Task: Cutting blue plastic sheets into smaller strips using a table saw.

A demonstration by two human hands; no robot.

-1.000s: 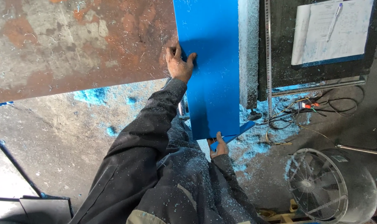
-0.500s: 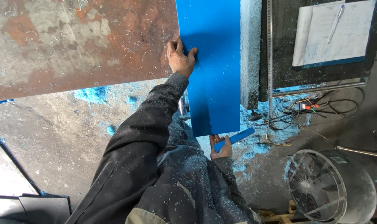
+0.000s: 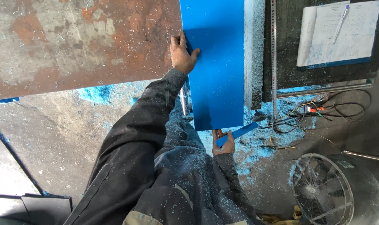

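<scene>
Head view, reading across with the blue sheet [image 3: 216,66] as the landmark. Far left of the sheet lies a rusty steel table [image 3: 72,41], its top blotched orange and grey, and below the table's near edge the concrete floor [image 3: 51,141] carries patches of blue dust. Against the sheet's left edge the left hand [image 3: 182,54] lies flat, fingers spread and pressing on the blue surface where it meets the rusty plate; the hand is open upon it, gripping nothing. The dark sleeve [image 3: 143,137] runs down from that hand, flecked with pale shavings. The sheet itself stands as a long upright rectangle from the top of the picture down to its lower edge above the person's chest. Just under that lower edge the right hand [image 3: 223,143] is closed on a narrow blue strip [image 3: 238,133], which slants up and to the right from the fingers, close to the sheet's lower right corner. Directly right of the sheet runs a pale, dust-coated bar [image 3: 254,54], then a thin metal ruler [image 3: 274,58]. Further right a clipboard with paper and pen [image 3: 337,35] rests on a dark surface. Below and right of the sheet lie tangled wires [image 3: 318,112] and a round caged fan [image 3: 323,189].
</scene>
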